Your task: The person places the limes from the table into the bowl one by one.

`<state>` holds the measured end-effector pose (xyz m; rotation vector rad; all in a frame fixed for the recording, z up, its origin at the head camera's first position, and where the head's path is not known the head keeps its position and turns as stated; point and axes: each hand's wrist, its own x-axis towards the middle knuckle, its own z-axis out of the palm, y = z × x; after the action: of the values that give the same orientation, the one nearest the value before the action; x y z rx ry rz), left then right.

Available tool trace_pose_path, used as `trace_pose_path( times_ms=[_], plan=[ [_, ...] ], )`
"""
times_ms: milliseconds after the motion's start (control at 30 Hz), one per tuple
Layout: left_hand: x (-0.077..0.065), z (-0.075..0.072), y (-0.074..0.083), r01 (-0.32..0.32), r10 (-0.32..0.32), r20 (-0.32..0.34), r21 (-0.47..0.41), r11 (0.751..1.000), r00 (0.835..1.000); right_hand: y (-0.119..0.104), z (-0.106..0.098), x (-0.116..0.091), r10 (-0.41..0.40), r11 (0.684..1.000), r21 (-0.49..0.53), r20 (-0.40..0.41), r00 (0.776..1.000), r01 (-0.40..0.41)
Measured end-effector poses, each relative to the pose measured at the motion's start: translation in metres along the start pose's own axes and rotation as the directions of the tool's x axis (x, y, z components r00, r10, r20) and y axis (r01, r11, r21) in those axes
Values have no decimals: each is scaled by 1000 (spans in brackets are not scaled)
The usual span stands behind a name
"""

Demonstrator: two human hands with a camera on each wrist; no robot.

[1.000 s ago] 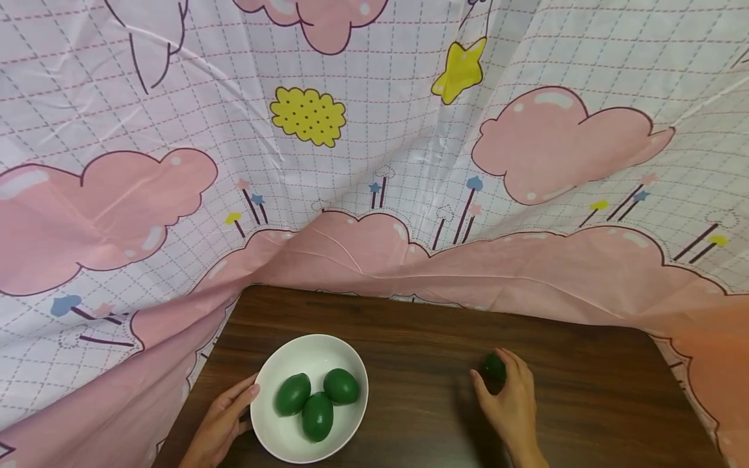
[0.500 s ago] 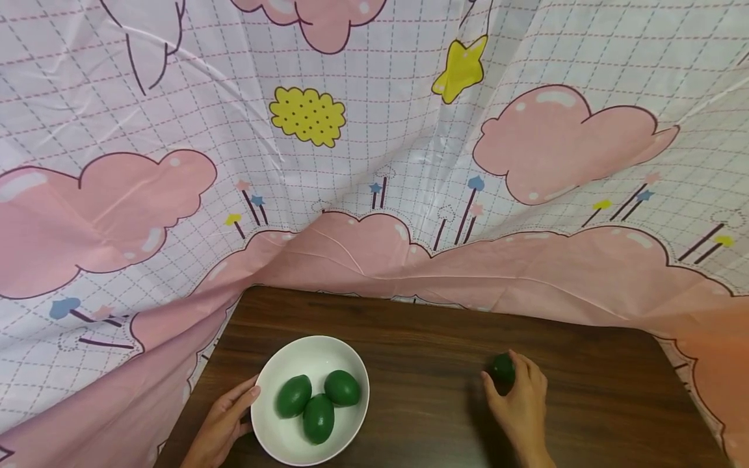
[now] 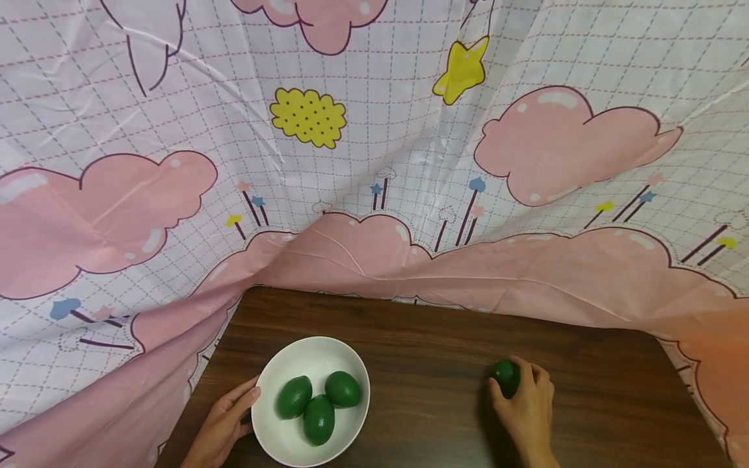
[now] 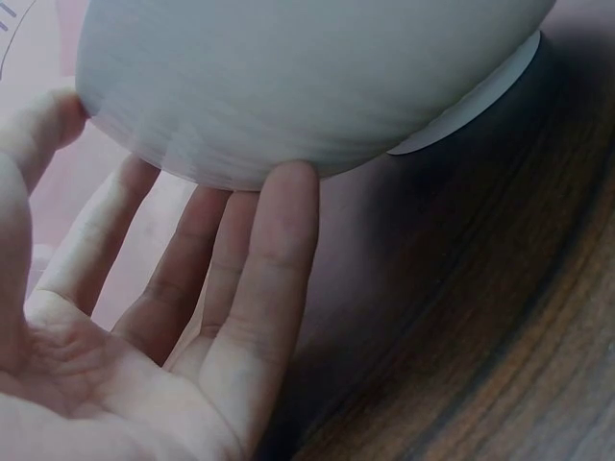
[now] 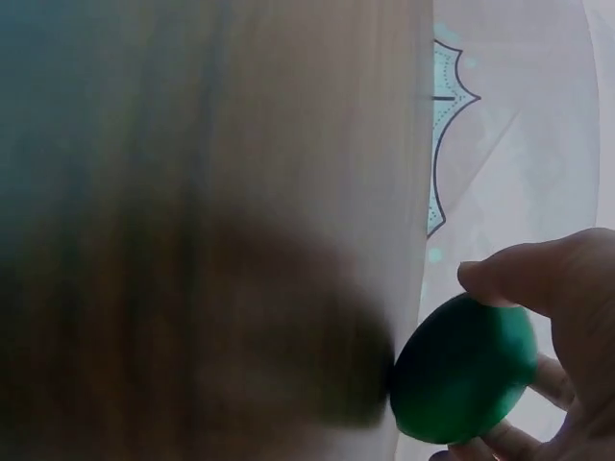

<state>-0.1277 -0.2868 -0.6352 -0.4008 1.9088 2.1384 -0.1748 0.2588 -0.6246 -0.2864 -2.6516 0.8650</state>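
A round white bowl (image 3: 351,429) stands at the left of the dark wooden table. Inside it lie three smooth, egg-shaped green fruits (image 3: 318,419). My left hand (image 3: 222,416) holds the bowl by its left side; in the left wrist view, fingertips (image 4: 288,197) meet the outer wall. At the right, my right hand (image 3: 526,403) grips another egg-shaped green fruit (image 3: 506,377) between thumb and fingers. The right wrist view shows the thumb (image 5: 509,274) on one side of this fruit and fingers on the opposite side. Whether the fruit touches the table cannot be told.
The wooden table (image 3: 421,351) ends at the back against a hanging cloth (image 3: 374,253) printed with pink clouds. More of this cloth closes in at both sides. A stretch of tabletop separates the bowl from the right hand.
My right hand has shifted a little to the right and nearer to me, and the green fruit has moved with it. The left hand and bowl have stayed nearly still.
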Motion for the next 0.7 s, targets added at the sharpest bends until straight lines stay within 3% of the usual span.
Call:
trace_pose_path(
  times_ms=[700],
  plan=[
    [-1, 3, 0, 5, -4, -38, 7, 1000, 999, 2, -1, -18, 11, 999, -46, 203, 979, -1]
  ],
)
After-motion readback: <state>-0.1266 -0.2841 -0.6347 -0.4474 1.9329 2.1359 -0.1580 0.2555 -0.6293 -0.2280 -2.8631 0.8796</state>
